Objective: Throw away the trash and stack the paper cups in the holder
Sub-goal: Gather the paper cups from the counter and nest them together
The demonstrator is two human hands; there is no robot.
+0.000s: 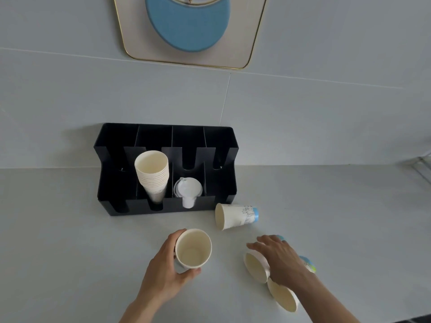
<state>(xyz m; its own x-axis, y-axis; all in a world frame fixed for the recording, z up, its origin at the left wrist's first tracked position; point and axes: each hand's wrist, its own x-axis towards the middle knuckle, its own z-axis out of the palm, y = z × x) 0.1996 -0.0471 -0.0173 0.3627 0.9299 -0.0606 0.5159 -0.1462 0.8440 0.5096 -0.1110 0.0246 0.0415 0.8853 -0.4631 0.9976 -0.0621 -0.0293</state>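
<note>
A black cup holder point(116, 183) with several slots stands against the wall. Its second slot holds a stack of paper cups point(152, 173); the third holds white plastic lids point(188, 191). My left hand point(163, 269) grips an upright empty paper cup point(193, 248) on the counter. My right hand point(277, 259) lies over a paper cup on its side point(255, 266), fingers spread across its wall. Just below it lies another cup point(283, 297) on its side. A third tipped cup point(235, 216) with a blue base lies near the holder's right front corner.
The grey counter point(70, 241) meets a grey tiled wall behind the holder. A framed panel with a blue disc point(186, 26) hangs on the wall above. A metal edge point(422, 164) shows at the far right.
</note>
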